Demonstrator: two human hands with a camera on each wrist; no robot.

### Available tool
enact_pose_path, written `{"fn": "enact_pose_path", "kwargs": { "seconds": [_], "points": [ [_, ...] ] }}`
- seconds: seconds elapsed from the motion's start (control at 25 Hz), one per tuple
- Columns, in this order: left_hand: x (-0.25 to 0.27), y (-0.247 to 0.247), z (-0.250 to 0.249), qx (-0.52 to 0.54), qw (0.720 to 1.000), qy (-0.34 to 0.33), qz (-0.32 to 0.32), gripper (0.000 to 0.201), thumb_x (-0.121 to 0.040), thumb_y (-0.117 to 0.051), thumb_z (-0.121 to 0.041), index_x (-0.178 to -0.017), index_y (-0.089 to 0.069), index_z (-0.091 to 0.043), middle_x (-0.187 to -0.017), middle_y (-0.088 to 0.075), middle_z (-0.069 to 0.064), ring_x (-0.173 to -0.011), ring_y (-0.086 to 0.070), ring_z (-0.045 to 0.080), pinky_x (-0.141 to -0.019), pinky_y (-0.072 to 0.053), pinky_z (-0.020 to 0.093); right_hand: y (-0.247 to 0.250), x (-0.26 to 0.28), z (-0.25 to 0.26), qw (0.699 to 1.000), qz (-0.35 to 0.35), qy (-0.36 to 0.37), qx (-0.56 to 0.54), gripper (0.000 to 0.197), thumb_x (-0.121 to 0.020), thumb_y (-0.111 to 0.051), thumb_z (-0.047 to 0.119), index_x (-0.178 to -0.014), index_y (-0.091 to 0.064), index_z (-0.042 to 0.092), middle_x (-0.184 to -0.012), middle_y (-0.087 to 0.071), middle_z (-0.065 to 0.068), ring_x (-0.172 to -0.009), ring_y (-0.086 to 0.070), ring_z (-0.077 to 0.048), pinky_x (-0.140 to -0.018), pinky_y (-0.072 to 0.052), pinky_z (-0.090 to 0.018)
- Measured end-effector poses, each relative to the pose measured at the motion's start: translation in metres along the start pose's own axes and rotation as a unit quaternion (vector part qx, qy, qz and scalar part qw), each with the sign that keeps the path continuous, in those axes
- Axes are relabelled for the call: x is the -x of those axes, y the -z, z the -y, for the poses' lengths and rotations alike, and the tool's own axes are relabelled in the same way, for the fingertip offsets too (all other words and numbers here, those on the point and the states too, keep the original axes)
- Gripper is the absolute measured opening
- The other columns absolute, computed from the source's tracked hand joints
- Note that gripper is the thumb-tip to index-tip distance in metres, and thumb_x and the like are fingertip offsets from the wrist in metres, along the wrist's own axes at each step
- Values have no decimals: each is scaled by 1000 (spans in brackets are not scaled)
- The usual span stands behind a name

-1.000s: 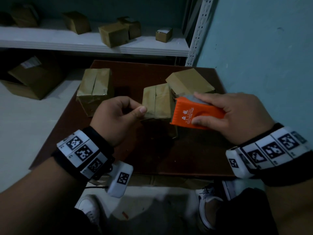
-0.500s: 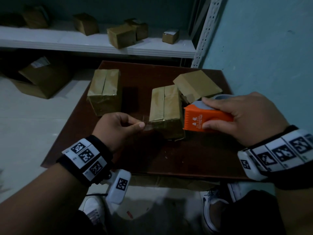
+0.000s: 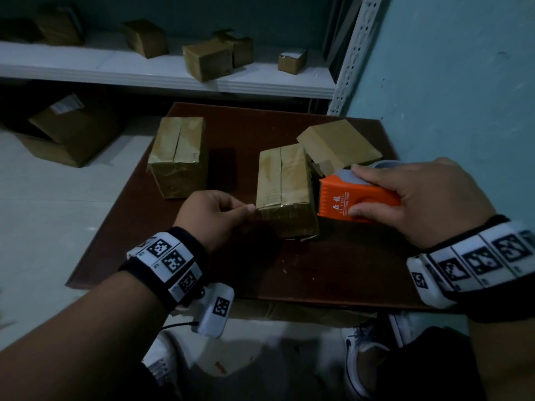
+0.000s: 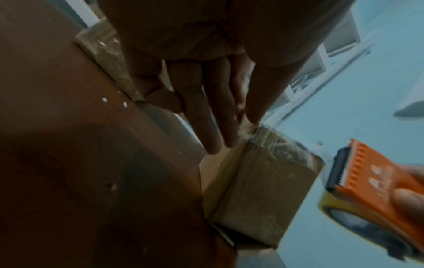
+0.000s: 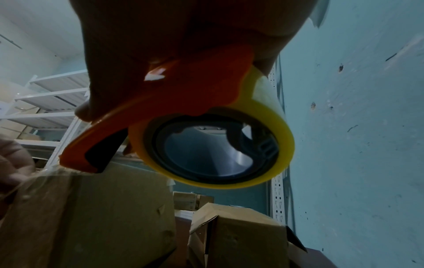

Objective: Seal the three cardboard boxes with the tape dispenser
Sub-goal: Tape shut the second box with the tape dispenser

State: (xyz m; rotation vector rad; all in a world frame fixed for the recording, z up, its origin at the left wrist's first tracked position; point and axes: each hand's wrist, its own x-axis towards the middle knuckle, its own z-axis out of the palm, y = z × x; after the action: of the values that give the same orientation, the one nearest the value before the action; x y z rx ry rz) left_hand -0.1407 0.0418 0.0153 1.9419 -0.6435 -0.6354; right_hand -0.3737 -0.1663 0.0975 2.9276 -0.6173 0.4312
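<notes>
The right hand [image 3: 428, 198] grips the orange tape dispenser [image 3: 354, 198] just beside the middle box [image 3: 285, 186], at its 3 o'clock. The left hand [image 3: 211, 215] pinches the clear tape end at that box's near corner. The left box [image 3: 178, 154] stands at 10 o'clock, the tilted box [image 3: 338, 144] at 1 o'clock, all 3 on the brown table [image 3: 333, 270].

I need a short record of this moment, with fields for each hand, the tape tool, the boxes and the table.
left hand: pinches the tape end at the near top edge of the middle box
right hand: grips the orange tape dispenser, beside the middle box
left box: glossy tape over its top
right box: tilted, behind the dispenser
table: dark brown, holds all three boxes
</notes>
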Motion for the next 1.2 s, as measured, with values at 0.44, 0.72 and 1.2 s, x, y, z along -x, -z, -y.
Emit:
{"fn": "enact_pose_path", "kwargs": {
  "seconds": [0.44, 0.72, 1.2],
  "points": [
    [-24, 8, -37, -239, 916, -322, -22, 83, -71, -72, -79, -134, -65, -26, -147, -57, -3, -140, -49, 18, -112, -46, 49, -6, -3, -5, 1000, 12, -4, 0, 80, -82, -44, 80, -141, -65, 30, -109, -79, -9, -90, -74, -34, -82, -49, -47],
    [-57, -41, -42, -309, 878, -338, 142, 108, -76, -60, -83, -162, -35, -23, -173, -21, 0, -161, -2, 18, -131, -3, 53, -13, 3, -26, 999, 30, -16, -8, 85, -83, -37, 86, -143, -63, 33, -116, -79, -4, -95, -75, -30, -84, -49, -47],
    [-64, -77, -43, -331, 873, -340, 117, 94, -80, -52, -83, -152, -52, -23, -164, -42, -4, -157, -26, 18, -128, -19, 60, -31, 18, -63, 990, 75, -66, -95, 81, -80, -44, 89, -143, -61, 41, -129, -74, 3, -105, -74, -26, -92, -56, -48]
  ]
}}
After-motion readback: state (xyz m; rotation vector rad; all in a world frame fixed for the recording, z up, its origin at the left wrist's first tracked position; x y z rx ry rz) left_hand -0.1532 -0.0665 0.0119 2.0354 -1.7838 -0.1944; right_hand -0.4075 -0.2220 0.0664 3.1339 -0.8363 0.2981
